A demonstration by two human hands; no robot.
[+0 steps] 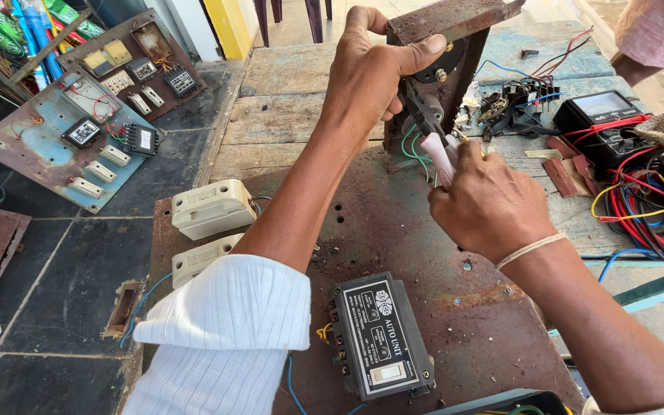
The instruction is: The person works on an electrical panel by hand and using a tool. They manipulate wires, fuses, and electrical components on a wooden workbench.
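My left hand (370, 69) grips the top edge of an upright rusty metal panel (455, 31) that stands on a rusty flat board (393, 230). A round black knob (436, 65) and green wires (413, 150) show on the panel's face. My right hand (489, 204) is closed on a tool with white handles (439, 157), its dark jaws at the wires just below my left thumb. A black control unit (378, 338) and two cream fuse holders (213, 207) are fixed to the board near my left forearm.
A black multimeter (601, 115) with red leads and a tangle of coloured wires (647, 215) lie at the right on the wooden bench (286, 115). Two boards with meters and switches (86, 131) lean at the left on the tiled floor. Another person's sleeve (662, 34) is at the top right.
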